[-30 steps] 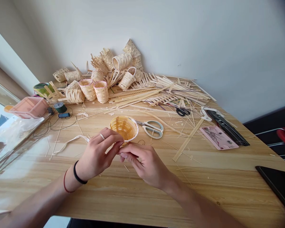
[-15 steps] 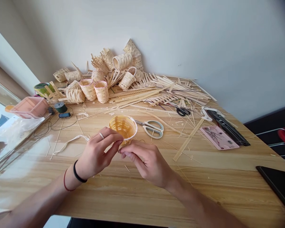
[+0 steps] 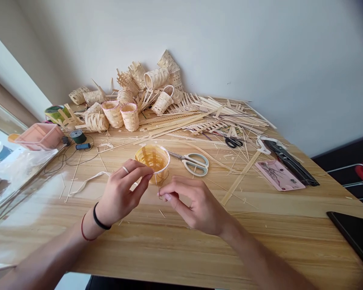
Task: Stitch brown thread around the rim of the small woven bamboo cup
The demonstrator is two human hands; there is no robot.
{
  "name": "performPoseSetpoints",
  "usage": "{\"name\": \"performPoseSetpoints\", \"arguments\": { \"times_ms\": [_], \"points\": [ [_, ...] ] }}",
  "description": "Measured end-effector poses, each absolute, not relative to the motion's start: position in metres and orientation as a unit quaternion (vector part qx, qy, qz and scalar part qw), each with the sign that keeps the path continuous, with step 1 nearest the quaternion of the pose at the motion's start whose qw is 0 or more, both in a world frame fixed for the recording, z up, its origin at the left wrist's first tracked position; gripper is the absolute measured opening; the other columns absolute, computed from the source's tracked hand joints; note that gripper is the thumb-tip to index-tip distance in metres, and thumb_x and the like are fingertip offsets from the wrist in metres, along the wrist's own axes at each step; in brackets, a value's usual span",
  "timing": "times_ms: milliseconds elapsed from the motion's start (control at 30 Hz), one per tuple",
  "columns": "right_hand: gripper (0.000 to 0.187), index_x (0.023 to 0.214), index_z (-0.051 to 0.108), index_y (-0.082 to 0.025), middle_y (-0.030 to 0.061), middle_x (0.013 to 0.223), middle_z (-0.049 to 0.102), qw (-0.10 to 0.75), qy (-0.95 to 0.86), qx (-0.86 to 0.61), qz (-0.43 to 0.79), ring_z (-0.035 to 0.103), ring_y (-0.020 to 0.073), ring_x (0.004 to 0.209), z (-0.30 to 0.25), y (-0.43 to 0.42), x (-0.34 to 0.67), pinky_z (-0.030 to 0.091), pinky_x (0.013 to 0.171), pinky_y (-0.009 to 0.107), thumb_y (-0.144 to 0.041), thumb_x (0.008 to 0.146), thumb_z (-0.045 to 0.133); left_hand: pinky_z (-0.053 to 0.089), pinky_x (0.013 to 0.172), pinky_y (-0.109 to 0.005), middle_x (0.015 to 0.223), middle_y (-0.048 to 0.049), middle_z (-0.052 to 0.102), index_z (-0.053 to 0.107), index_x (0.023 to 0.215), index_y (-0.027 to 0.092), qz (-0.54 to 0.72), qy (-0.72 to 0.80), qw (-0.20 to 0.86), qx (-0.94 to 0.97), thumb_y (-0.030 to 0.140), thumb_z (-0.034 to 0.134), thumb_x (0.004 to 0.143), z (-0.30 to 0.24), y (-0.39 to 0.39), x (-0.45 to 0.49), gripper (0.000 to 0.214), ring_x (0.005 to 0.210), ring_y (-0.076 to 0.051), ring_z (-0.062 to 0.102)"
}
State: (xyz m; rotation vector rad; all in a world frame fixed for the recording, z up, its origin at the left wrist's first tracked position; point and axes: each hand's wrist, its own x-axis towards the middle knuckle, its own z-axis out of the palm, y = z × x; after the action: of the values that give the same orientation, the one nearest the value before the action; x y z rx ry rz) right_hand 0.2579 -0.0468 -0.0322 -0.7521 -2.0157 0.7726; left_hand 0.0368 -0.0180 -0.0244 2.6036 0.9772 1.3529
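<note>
Head view: a small woven bamboo basket [image 3: 153, 160], its rim bound in pale pink-white cord, sits at twelve o'clock above the hands — the left hand [image 3: 121, 191] grip pinches its wall, the right hand [image 3: 196, 205] grip pinches a thin dark thread [image 3: 163, 187] — the far rim looks bound, the rest is hidden.

Wooden tabletop [image 3: 181, 249] near me leaves my right hand [image 3: 196, 205] room. Scissors [image 3: 193, 163] and bamboo strips [image 3: 181, 127] block the way ahead.

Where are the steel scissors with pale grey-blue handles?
In the head view, the scissors lie on the wooden table, just right of the small woven bamboo basket in the left hand, blades pointing at it.
</note>
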Motion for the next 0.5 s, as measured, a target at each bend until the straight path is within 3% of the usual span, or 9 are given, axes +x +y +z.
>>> {"name": "performPoseSetpoints", "arguments": {
  "times_ms": [167,500],
  "points": [
    [0.018,0.086,0.065,-0.019,0.0019,0.077,0.067,0.412,-0.806,-0.298,0.303,0.06,0.015,0.071,-0.0258,-0.0445,0.2649,0.048,0.069,0.03,-0.01,0.095,0.051,0.057,0.078,-0.024,0.094,-0.0022,0.07,0.066,0.105,0.018,0.439,0.327,0.037,0.836,0.009,0.065,0.096,-0.027,-0.0162,0.0346,0.013,0.087,-0.013,0.068],
    [0.018,0.087,0.066,-0.02,0.0022,0.078,0.067,0.421,-0.793,-0.317,0.305,0.061,0.016,0.073,-0.0262,-0.0429,0.2642,0.049,0.07,0.031,-0.014,0.097,0.052,0.062,0.088,-0.033,0.108,-0.0076,0.07,0.064,0.119,0.019,0.399,0.294,0.047,0.867,0.029,0.076,0.093,-0.0268,-0.0175,0.0319,0.03,0.099,-0.019,0.069]
  ]
}}
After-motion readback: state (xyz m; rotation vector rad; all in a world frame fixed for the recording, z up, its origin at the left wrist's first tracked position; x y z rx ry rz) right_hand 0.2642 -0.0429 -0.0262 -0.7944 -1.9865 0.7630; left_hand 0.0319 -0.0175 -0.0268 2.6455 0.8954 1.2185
